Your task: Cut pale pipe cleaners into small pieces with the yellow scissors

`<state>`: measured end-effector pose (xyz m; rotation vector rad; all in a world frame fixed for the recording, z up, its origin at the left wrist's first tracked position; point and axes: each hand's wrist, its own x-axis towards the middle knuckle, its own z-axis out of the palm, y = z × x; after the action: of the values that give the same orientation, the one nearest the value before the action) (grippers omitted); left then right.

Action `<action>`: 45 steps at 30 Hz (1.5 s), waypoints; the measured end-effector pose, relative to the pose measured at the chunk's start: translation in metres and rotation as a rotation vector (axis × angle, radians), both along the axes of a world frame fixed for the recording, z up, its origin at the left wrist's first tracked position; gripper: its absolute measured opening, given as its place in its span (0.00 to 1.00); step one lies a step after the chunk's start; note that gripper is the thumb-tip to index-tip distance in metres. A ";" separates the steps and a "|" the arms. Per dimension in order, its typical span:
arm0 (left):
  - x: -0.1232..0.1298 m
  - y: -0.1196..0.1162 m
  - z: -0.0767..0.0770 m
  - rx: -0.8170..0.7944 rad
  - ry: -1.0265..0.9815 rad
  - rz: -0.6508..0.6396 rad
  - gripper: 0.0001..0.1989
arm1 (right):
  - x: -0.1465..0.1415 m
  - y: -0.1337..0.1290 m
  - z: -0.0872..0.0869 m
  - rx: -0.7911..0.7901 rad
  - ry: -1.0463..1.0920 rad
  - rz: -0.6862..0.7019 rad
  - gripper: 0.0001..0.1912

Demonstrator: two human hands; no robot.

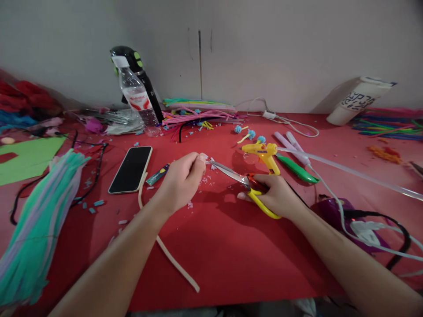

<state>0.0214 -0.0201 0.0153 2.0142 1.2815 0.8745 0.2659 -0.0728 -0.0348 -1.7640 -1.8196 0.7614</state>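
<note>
My right hand (pixel 276 193) grips a pair of scissors (pixel 231 172) by yellow and red handles, the blades pointing left. Closed in a pinch, my left hand (pixel 185 178) holds a small pale lilac fuzzy piece (pixel 207 159) at its fingertips. The scissor tips meet that piece or lie just beside it; I cannot tell which. Lilac clippings (pixel 205 180) are scattered on the red tabletop (pixel 218 255) under the hands. A cream cord-like strip (pixel 176 262) runs beneath my left forearm. Beyond my right hand lies a yellow glue gun (pixel 262 152) with a long clear glue stick.
A phone (pixel 130 169) and a bundle of green and lilac pipe cleaners (pixel 42 229) lie left. Bottles (pixel 137 97) stand at the back, beside pink pipe cleaners (pixel 201 116). Right are a green cutter (pixel 297 169), a purple power strip (pixel 333 211), cables and a white cup (pixel 358 100).
</note>
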 end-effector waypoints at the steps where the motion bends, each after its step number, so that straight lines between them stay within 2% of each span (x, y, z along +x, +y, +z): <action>1: 0.000 0.000 0.000 0.000 -0.003 -0.003 0.20 | 0.000 0.000 -0.001 0.004 0.001 0.003 0.27; 15: 0.000 0.000 -0.002 0.012 -0.018 0.018 0.20 | -0.002 0.000 0.001 0.042 -0.003 -0.048 0.29; 21: 0.000 0.000 -0.001 -0.003 -0.026 0.027 0.21 | 0.001 0.000 -0.001 0.021 -0.052 -0.008 0.27; 31: 0.001 -0.001 0.001 -0.020 -0.039 0.019 0.21 | 0.000 0.000 -0.002 0.017 0.000 0.005 0.29; 39: 0.001 0.000 0.000 -0.031 -0.026 0.016 0.21 | -0.002 0.001 -0.001 0.003 0.007 -0.047 0.29; 43: -0.012 0.007 -0.001 -0.034 0.045 -0.015 0.20 | -0.003 0.001 0.002 0.005 0.007 -0.063 0.29; 45: -0.027 0.014 -0.001 -0.101 0.141 -0.079 0.19 | -0.003 0.002 0.001 0.005 -0.005 -0.066 0.29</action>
<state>-0.0056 -0.0062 0.0139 2.0610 1.2857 0.6284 0.2627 -0.0711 -0.0334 -1.8146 -1.7561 0.7266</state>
